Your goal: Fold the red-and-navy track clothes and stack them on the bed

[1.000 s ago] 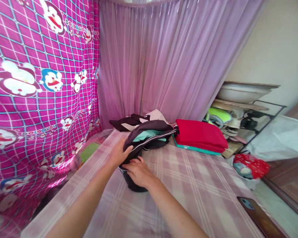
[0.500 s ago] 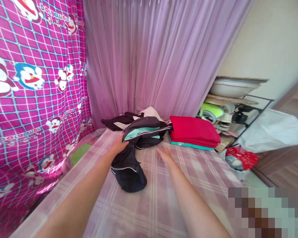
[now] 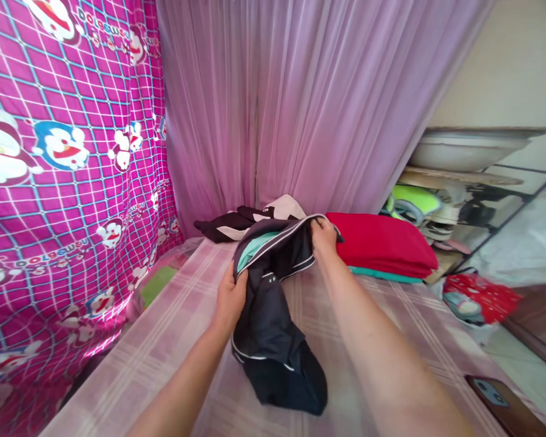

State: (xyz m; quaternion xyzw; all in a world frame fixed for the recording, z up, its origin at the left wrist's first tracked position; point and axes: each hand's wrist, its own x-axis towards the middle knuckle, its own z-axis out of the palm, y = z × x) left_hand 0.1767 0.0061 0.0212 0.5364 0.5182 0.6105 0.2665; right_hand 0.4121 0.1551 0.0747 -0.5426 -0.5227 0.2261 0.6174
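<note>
A dark jacket (image 3: 270,315) with white piping and a teal patch hangs loosely between both hands, its lower part resting on the plaid cloth. My left hand (image 3: 231,296) is closed on its edge at the left, thumb on top. At the right, my right hand (image 3: 324,238) grips the piped edge, raised a little higher. The jacket's opening gapes between the two hands, showing a dark inside. Just behind lies a crumpled black and white garment (image 3: 227,226). Folded red cloth (image 3: 382,246) sits beyond my right hand, on top of a teal folded piece (image 3: 386,275).
Plaid cloth (image 3: 164,358) covers the surface. A phone (image 3: 505,400) lies near the right edge. A rack (image 3: 523,221) with shoes and a basin (image 3: 468,152) stands at right, a red bag (image 3: 486,297) below. Curtains (image 3: 273,109) close off the back.
My right hand has moved up and taken hold of the jacket's edge. The jacket has come nearer and spread wider, and the view has shifted slightly.
</note>
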